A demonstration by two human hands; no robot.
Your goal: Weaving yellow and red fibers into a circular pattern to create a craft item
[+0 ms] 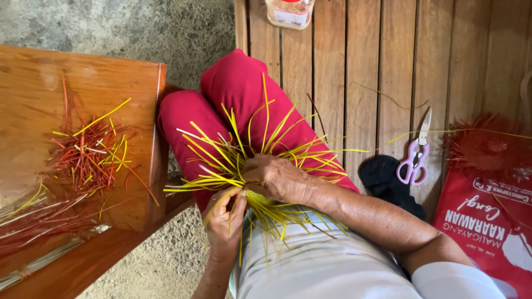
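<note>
Two bare hands meet at the centre of the head view, both on a bundle of yellow strips [260,160] that fans outward over the person's lap. The right hand [277,178] lies curled over the hub of the bundle, pressing it against the red trousers [238,88]; this hold appears to keep the woven centre from turning. The left hand [224,213], just below and touching the same bundle, pinches a single strip between thumb and fingertips, the other fingers bent close. Loose ends radiate freely, so only the middle is restrained.

Left of the frame, a wooden bench [111,83] carries a heap of red and yellow offcuts [88,155], well apart from the hands, with longer pale strips lying below it at the lower left. At right, on the plank floor [332,61], pink-handled scissors [415,158] rest blades up beside a dark cloth [382,174], within reach of the right arm. A red printed bag [476,221] sits at the lower right, a red woven disc [487,144] above it. A plastic jar [289,12] stands at the top edge.
</note>
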